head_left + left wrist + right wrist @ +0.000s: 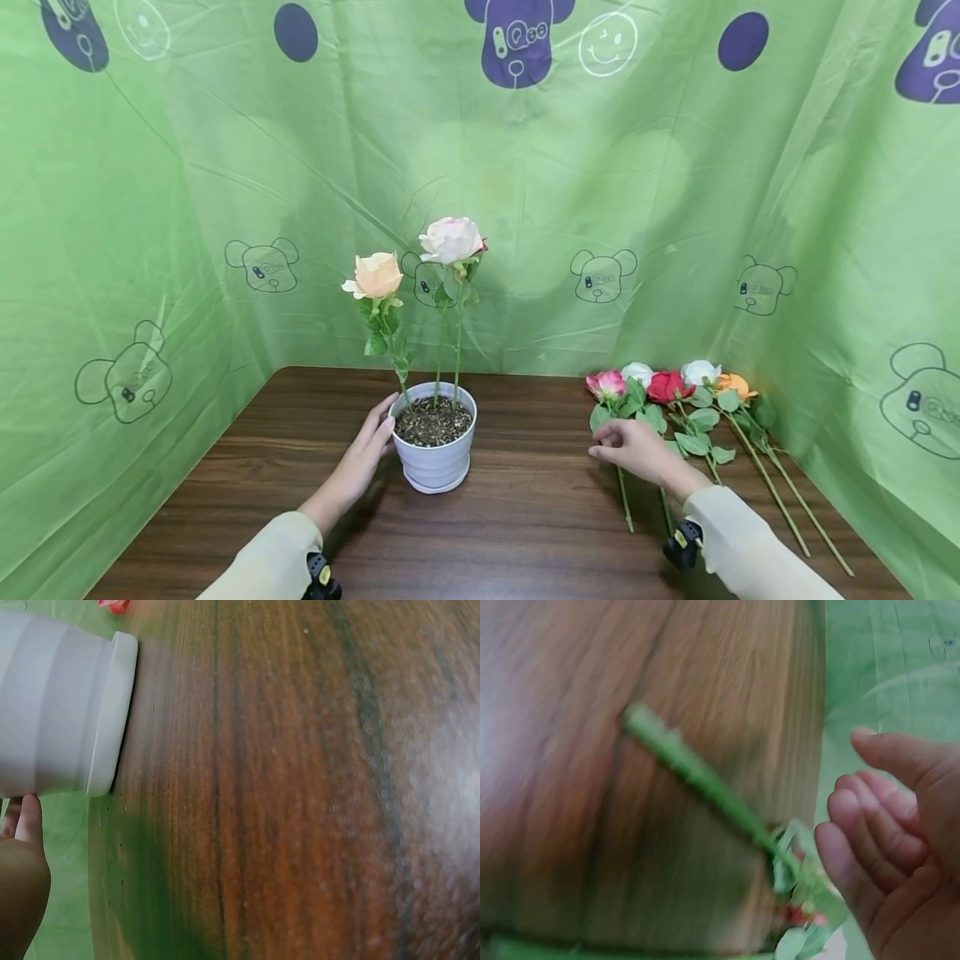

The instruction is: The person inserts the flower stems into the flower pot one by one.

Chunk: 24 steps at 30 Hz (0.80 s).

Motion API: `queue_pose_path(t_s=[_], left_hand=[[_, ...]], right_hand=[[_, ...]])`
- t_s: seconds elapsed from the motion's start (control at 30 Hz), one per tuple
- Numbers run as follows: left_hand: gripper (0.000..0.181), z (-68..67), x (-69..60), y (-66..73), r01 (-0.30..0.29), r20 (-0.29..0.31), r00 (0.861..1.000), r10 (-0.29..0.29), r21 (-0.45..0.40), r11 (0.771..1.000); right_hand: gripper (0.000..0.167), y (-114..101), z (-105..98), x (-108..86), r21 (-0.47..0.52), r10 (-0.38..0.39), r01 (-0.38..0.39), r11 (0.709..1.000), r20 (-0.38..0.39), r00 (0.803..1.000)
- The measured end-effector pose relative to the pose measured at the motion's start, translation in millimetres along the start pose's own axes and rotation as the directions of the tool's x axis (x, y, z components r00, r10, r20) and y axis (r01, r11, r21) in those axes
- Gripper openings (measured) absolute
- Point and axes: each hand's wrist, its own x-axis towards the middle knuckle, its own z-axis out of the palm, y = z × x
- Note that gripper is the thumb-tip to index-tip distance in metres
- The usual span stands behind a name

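A white ribbed pot (433, 457) filled with dark soil holds a peach rose (377, 276), a pale pink-white rose (452, 241) and a mostly hidden red one. My left hand (358, 462) rests its fingers against the pot's left side; the left wrist view shows fingertips touching the pot (52, 705). Over the leaves of the leftmost lying rose, which is pink (606, 384), is my right hand (641, 450). In the right wrist view that hand (900, 832) has loosely bent fingers, thumb apart, nothing between them, beside a green stem (705, 784).
Right of the pink rose lie a white rose (637, 374), a red rose (670, 387), another white rose (701, 372) and an orange rose (735, 385), stems toward the front. Green printed cloth (525, 167) surrounds the wooden table (525, 517) at the back and sides.
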Motion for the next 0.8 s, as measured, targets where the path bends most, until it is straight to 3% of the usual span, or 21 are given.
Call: queue_pose_path(t_s=[0.13, 0.23, 0.33, 0.53, 0.8], left_hand=[[0.050, -0.3, 0.7, -1.8, -0.001, -0.001, 1.000, 0.001, 0.011, 1.000], [0.051, -0.7, 1.1, -2.7, 0.003, -0.002, 1.000, -0.003, 0.015, 1.000], [0.051, -0.9, 0.8, -2.7, 0.013, -0.005, 1.000, -0.013, 0.018, 1.000], [0.049, -1.3, 1.1, -0.6, 0.010, -0.007, 1.000, -0.010, 0.010, 1.000], [0.049, -0.3, 0.7, -0.4, 0.002, 0.005, 1.000, -0.002, -0.011, 1.000]], right_hand=[[0.032, 13.1, -2.7, -11.4, 0.014, 0.135, -0.135, 0.991, 0.010, 0.991], [0.036, 19.8, -2.1, -16.7, 0.029, 0.242, -0.243, 0.970, 0.027, 0.970], [0.044, 23.8, -0.7, -19.3, 0.034, 0.295, -0.297, 0.954, 0.049, 0.954], [0.047, 28.8, 5.2, -18.5, 0.065, 0.341, -0.346, 0.936, 0.070, 0.937], [0.034, 29.1, 8.3, -17.8, 0.181, 0.378, -0.388, 0.904, 0.087, 0.922]])
